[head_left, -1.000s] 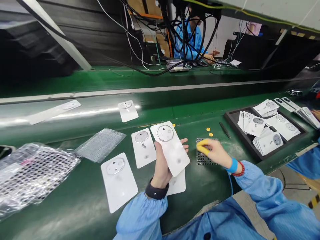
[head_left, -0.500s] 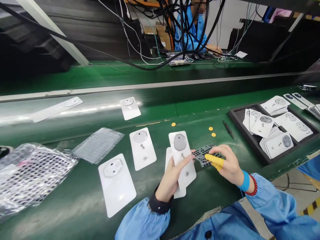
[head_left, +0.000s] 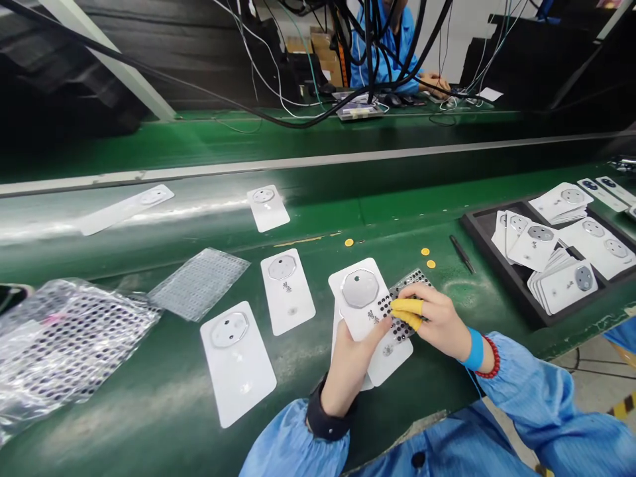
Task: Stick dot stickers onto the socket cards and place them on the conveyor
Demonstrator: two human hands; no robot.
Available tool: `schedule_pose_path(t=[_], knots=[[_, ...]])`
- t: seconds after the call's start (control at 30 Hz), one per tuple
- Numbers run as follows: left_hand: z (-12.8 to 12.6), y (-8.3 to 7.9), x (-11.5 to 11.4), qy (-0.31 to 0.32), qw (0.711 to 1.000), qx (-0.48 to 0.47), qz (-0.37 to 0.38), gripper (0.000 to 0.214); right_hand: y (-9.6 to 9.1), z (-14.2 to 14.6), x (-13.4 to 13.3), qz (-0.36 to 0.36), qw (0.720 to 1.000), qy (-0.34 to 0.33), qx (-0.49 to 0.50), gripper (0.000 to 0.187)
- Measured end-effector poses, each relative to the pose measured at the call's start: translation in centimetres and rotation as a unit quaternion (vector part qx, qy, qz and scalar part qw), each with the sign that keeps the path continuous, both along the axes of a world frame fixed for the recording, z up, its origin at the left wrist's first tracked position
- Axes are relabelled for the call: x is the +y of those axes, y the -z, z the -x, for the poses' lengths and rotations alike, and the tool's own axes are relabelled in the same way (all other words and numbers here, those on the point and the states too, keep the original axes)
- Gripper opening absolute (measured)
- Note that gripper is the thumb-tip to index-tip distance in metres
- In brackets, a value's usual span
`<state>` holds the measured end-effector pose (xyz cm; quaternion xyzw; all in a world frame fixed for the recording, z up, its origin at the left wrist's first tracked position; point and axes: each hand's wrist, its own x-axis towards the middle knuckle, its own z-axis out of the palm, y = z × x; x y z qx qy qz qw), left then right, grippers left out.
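Observation:
My left hand [head_left: 352, 354] grips a white phone back panel [head_left: 358, 291] with a grey octagonal camera area, its thumb lying across the face. Another white panel shows partly beneath it. A sheet of black dot stickers [head_left: 406, 283] lies against the panel's right side, partly over it. My right hand [head_left: 431, 318], with yellow finger cots on two fingers, has its fingertips pinched together over the sheet's left part. Whatever is between those fingertips is too small to make out. A white back panel [head_left: 288, 298] and a larger one [head_left: 238, 371] lie on the green bench to the left.
A black tray [head_left: 539, 318] of stacked panels stands at right, with tweezers [head_left: 462, 254] beside it. Small yellow discs [head_left: 425, 252] dot the green bench [head_left: 318, 411]. Bubble wrap [head_left: 199, 285] and a clear plastic bag [head_left: 69, 344] lie left. Across the bench sits a co-worker [head_left: 382, 46].
The panel in my left hand has turned to face the camera more squarely. My right hand has moved left, bringing its fingertips and the dotted sheet close against the panel.

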<state>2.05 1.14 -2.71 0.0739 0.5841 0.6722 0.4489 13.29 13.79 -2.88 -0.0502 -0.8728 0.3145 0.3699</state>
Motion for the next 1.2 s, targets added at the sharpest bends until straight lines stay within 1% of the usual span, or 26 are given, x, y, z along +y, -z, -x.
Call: schedule_pose_path(t=[0.17,0.27,0.33,0.47,0.57,0.73,0.93,1.1,1.13,1.2], knots=[[-0.1,0.3,-0.1,-0.021,1.0,0.019,0.001,0.044,0.2,0.2,-0.5,-0.082,0.996,0.016,-0.029,0.024],[-0.2,0.7,-0.2,-0.032,0.999,0.03,0.016,0.046,0.1,0.0,-0.7,-0.127,0.991,0.021,-0.042,0.023],[-0.3,1.2,-0.2,-0.048,0.997,0.049,0.03,0.046,0.1,0.0,-0.8,-0.142,0.988,0.026,-0.049,0.022],[-0.4,1.9,-0.3,-0.06,0.996,0.053,0.033,0.047,0.3,0.2,-0.8,-0.157,0.984,0.022,-0.077,0.021],[-0.4,1.8,-0.2,-0.06,0.996,0.05,0.04,0.047,0.6,0.4,-0.6,-0.161,0.982,0.01,-0.1,0.023],[-0.3,1.6,0.0,-0.053,0.996,0.045,0.048,0.05,1.0,0.7,0.0,-0.139,0.98,-0.023,-0.14,0.025],[-0.5,1.2,0.3,-0.011,0.999,0.026,0.042,0.046,1.2,0.5,0.9,-0.169,0.973,-0.034,-0.155,0.028],[-0.6,0.4,0.3,0.023,1.0,0.016,0.013,0.044,0.8,0.0,1.3,-0.126,0.979,-0.041,-0.153,0.024],[-0.6,0.4,0.3,0.023,1.0,0.013,0.013,0.046,0.8,-0.1,1.2,-0.132,0.979,-0.044,-0.147,0.024],[-0.6,0.5,0.3,0.021,1.0,0.004,0.014,0.049,0.9,-0.1,1.1,-0.166,0.976,-0.042,-0.135,0.025]])
